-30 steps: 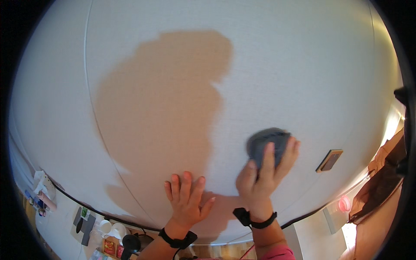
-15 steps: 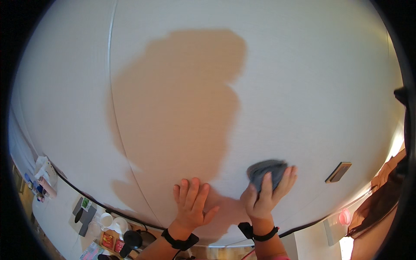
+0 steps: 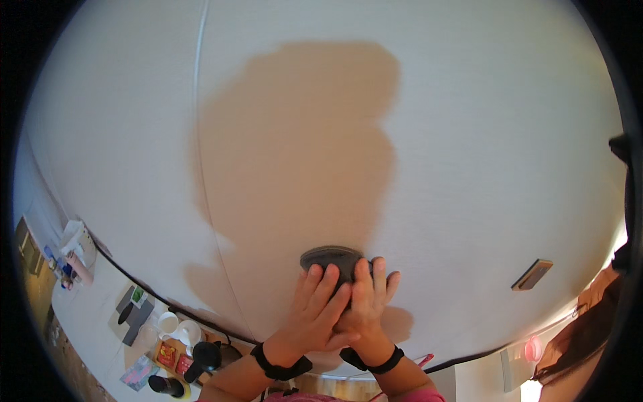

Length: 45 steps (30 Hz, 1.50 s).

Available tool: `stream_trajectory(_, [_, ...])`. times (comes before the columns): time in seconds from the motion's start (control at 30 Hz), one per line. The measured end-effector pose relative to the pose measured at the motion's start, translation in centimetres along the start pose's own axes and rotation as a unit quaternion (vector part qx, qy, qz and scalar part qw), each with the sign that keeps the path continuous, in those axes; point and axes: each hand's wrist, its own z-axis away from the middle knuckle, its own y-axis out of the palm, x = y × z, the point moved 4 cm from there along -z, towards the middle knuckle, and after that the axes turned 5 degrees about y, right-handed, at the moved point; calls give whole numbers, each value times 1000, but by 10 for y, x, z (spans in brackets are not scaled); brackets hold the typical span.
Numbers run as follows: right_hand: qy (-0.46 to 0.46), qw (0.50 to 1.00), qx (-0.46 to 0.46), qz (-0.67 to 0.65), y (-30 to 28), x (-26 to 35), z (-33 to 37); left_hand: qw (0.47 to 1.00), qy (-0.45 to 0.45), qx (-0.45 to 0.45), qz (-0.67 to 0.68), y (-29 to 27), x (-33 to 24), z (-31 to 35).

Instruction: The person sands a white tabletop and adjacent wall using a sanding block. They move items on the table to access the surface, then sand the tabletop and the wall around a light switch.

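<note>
Grey cloth (image 3: pixel 331 256) is low on the pale wall (image 3: pixel 482 147), near the bottom of a big brown shadow (image 3: pixel 301 147). The left hand (image 3: pixel 315 321) lies on it, fingers straight and a little spread. The right hand (image 3: pixel 368 308) touches its right side; I can't tell if it's pinching. A small plate (image 3: pixel 532 275) is off to the right.

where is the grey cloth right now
In the head view, the grey cloth is below the centre, against the pale wall in the lower part of the large shadow, with the left hand and right hand both touching it.
</note>
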Motion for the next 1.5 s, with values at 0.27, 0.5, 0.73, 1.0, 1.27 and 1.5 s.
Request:
stream_trajectory(0.27, [-16,999,24,34,-23,-19,15,984,11,-59,-168,-4,5,-65])
stream_trajectory(0.5, [-35,983,33,175,-21,-19,20,954,-36,-166,-247,-55,47,-89])
stream_trajectory(0.73, [-46,987,9,152,-15,-14,20,953,-73,-145,-255,-29,44,-6])
stream_trajectory(1.0, [-44,988,29,145,-22,-22,25,963,35,-56,-260,-36,36,-46])
stream_trajectory(1.27, [-57,982,18,179,-22,-19,23,934,-141,-189,-269,-72,78,-10])
stream_trajectory(1.5, [-75,986,6,149,-18,-12,17,960,-60,-99,-255,-7,40,54])
